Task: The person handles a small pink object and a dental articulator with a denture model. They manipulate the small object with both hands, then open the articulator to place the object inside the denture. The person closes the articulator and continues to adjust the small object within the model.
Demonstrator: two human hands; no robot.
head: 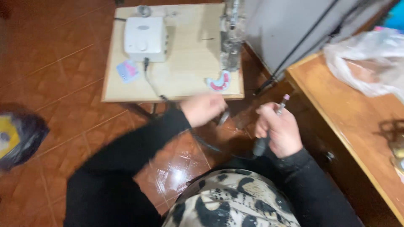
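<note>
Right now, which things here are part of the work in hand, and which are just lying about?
In use:
right hand gripping rotary handpiece
left hand
white control box
pink denture piece

Lying about:
plastic bag on wooden table
dark bag on floor
small card

Left hand blurred; its fingers' hold unclear.

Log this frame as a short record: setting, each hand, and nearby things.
setting: tiled floor, small wooden table ahead
right hand: grips a pen-like rotary handpiece, tip up
left hand: blurred, near the table's front edge; a small item, unclear
on table: white control box, pink and white denture piece
right side: wooden bench with clear plastic bag
</note>
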